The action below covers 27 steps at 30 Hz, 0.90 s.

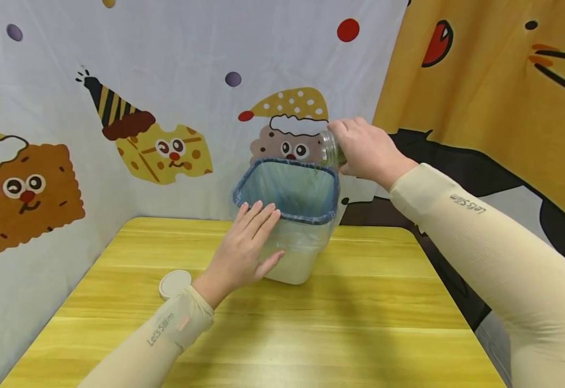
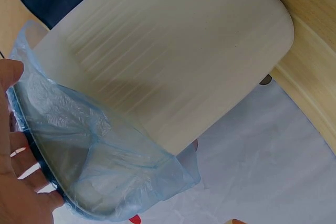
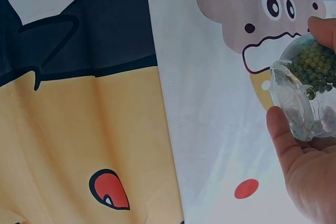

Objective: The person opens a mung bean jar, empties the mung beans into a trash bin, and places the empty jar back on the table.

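Note:
My right hand grips a clear jar tipped on its side at the bin's right rear corner, its mouth toward the bin. Small round green beans show inside the jar in the right wrist view. A pale waste bin stands on the table, lined with a thin blue plastic bag folded over its rim. Fingers straight and thumb spread, my left hand rests against the bin's near left rim. The bottom of the bin's inside is hidden.
A round white lid lies on the wooden table, left of the bin near my left wrist. Behind the table hangs a cartoon-printed cloth, with a yellow one at the right.

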Each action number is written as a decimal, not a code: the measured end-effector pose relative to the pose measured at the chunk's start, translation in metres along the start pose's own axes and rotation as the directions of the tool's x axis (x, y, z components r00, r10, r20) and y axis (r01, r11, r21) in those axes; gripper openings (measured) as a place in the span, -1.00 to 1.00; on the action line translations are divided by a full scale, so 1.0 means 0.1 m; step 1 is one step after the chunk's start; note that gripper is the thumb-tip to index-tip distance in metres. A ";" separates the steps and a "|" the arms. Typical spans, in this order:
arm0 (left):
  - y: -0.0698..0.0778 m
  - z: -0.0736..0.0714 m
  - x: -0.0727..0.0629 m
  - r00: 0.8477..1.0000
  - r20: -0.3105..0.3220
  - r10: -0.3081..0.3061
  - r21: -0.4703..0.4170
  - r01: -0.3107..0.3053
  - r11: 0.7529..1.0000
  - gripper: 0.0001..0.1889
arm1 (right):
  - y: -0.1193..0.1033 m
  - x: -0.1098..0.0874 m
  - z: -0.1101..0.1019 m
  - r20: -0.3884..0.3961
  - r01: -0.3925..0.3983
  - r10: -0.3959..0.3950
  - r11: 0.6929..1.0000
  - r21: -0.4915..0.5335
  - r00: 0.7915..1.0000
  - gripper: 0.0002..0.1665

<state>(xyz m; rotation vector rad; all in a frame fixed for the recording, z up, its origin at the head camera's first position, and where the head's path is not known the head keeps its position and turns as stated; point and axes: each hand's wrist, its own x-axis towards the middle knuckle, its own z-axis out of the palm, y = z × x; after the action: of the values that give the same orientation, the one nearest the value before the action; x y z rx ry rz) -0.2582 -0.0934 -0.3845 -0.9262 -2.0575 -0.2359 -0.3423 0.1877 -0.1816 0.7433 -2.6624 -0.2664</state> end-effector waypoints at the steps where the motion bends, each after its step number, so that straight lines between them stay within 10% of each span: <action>1: 0.00 0.00 0.00 1.000 0.000 0.001 -0.001 -0.001 1.000 -0.11 | 0.00 0.00 0.00 0.000 0.001 -0.001 1.000 -0.002 1.000 0.09; 27: 0.00 0.01 0.00 1.000 -0.013 0.007 0.003 -0.007 1.000 -0.10 | -0.03 0.01 -0.02 0.001 0.019 -0.019 0.999 -0.050 1.000 0.09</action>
<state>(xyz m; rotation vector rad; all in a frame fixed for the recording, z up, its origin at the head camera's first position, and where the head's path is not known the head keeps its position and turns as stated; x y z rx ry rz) -0.2591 -0.0929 -0.3850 -0.9273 -2.0415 -0.2344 -0.3411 0.1844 -0.1800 0.7538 -2.6400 -0.3371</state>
